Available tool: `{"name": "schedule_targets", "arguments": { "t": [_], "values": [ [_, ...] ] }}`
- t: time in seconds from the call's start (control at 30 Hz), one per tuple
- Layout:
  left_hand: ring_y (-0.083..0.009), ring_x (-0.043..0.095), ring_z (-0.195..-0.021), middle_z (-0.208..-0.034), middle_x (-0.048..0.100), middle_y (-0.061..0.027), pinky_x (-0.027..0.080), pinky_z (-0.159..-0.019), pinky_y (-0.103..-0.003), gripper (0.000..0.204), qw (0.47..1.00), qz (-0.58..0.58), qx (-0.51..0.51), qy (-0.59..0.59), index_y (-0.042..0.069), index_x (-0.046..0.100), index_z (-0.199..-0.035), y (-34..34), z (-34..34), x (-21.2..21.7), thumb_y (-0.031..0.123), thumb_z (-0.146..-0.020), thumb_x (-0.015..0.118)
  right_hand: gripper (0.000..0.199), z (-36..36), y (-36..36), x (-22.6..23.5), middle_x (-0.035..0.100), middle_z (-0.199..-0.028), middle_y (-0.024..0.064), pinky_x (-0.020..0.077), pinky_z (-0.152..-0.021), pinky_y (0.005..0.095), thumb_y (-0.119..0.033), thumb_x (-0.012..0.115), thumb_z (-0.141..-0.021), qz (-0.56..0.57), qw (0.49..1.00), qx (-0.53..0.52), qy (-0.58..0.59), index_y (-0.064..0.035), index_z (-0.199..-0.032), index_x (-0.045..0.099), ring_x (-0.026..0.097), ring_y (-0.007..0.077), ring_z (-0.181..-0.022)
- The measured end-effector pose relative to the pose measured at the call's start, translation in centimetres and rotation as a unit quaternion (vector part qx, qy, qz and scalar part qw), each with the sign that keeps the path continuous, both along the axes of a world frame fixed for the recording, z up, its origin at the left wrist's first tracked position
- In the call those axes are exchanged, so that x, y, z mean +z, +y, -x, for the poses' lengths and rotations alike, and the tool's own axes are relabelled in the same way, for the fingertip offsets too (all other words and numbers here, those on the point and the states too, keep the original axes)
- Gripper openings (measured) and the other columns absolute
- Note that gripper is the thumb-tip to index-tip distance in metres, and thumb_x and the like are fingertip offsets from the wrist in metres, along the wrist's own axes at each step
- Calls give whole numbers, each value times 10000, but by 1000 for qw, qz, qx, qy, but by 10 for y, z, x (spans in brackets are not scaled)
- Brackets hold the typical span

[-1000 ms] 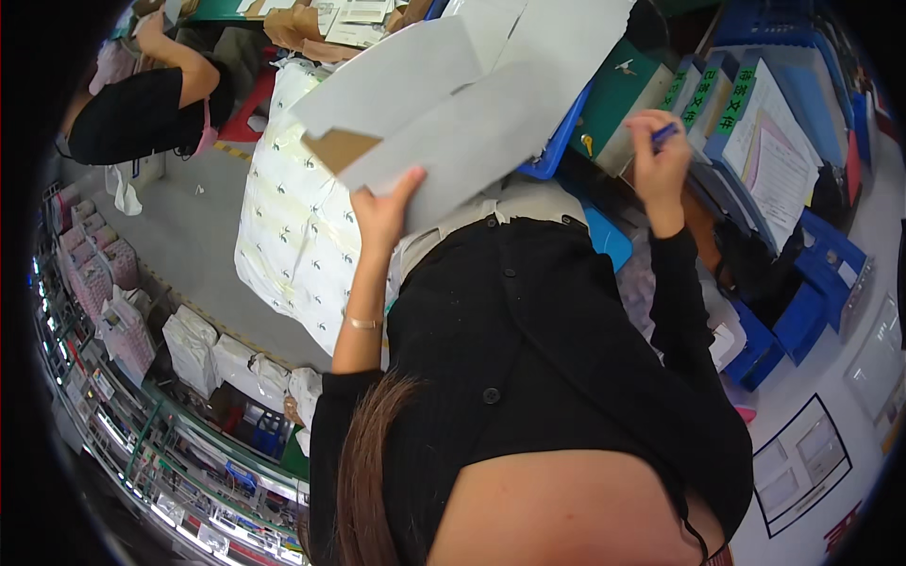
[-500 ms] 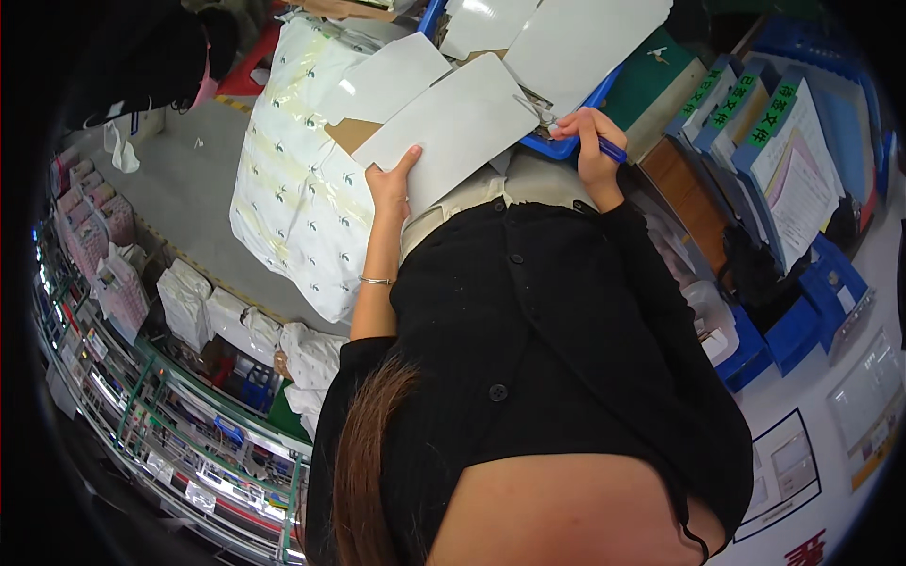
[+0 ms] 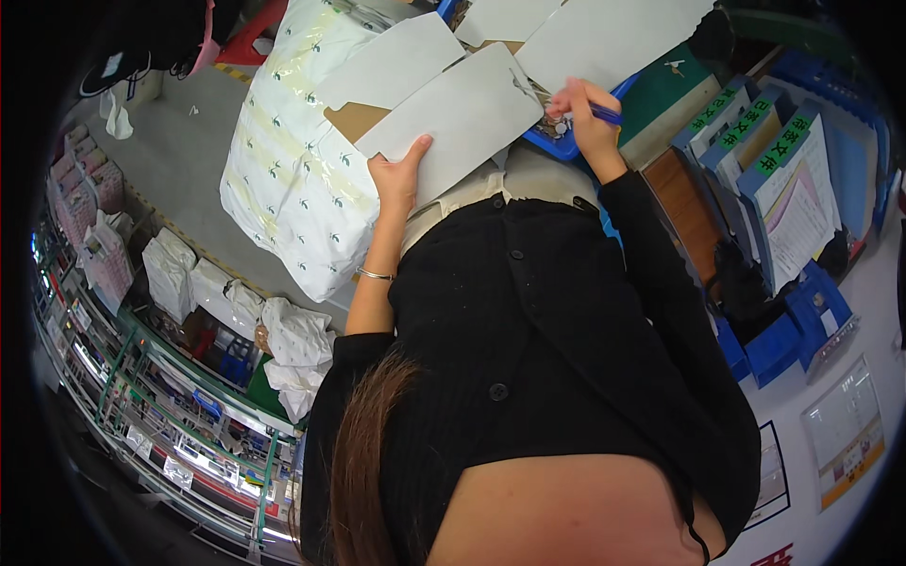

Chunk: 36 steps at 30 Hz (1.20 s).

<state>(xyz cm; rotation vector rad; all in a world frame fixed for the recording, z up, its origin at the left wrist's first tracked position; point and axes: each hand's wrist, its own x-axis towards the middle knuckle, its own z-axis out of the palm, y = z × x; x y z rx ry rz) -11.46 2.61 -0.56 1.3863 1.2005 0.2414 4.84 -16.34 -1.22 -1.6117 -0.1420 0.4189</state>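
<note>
A flattened white cardboard box (image 3: 462, 118) with a brown inner side lies in front of me. My left hand (image 3: 398, 179) grips its near left edge, thumb on top and fingers underneath. At the box's right end, my right hand (image 3: 593, 127) is closed around a dark blue pen-like object (image 3: 606, 114) whose end sticks out to the right. Thin metal pieces (image 3: 525, 85) show at the box edge beside the right fingertips; their kind is unclear. Below that hand is a blue tray (image 3: 564, 145) holding small loose pieces, partly covered by the box.
More white cardboard (image 3: 623, 38) lies behind. A patterned white plastic bag (image 3: 297, 160) bulges at the left. File folders (image 3: 788, 179) and blue bins (image 3: 776, 357) stand at the right. White bags (image 3: 170, 275) and racks (image 3: 189, 415) line the left.
The right hand has lifted slightly away from the box edge, showing more of the tray's small pieces. The left hand keeps its grip. The whole view has shifted a little.
</note>
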Motion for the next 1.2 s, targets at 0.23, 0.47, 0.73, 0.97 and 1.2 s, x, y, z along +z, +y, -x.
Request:
{"name": "schedule_targets", "arguments": {
  "t": [0.23,0.47,0.73,0.97,1.2],
  "values": [
    [-143,557,-561,-693,601,-106,479,-489,-216,271,999,8,-22,22,-54,567,-762,-8,-20,25,81,-643,771,313,-16,-5,12,560,-560,89,387,-448,210,-54,471,-814,32,999,6,-21,51,-526,528,476,130,-467],
    [-188,594,-601,-753,611,-142,517,-538,-245,336,993,95,56,40,-77,543,-859,4,-4,-17,59,-644,762,319,-10,-22,41,552,-548,104,368,-449,213,-36,435,-804,-44,998,-22,-35,34,-499,497,462,138,-465],
    [-205,608,-634,-787,614,-161,526,-560,-254,360,991,103,61,55,-79,532,-894,3,-10,-15,51,-645,757,326,7,-9,20,543,-516,91,353,-446,211,-19,438,-785,-39,997,12,-72,18,-467,496,448,146,-459],
    [-190,603,-613,-770,621,-149,522,-551,-245,335,993,93,49,56,-79,551,-881,2,-11,-7,49,-647,754,329,11,-6,5,542,-541,101,367,-451,221,-15,422,-795,-35,992,77,-95,21,-475,485,464,159,-461],
    [-172,598,-596,-750,627,-139,518,-541,-234,285,995,71,-72,2,-78,572,-852,-3,-18,3,37,-657,743,329,2,0,-3,558,-570,120,390,-476,217,-17,404,-804,34,980,113,-161,34,-488,479,475,161,-458]
  ]
}}
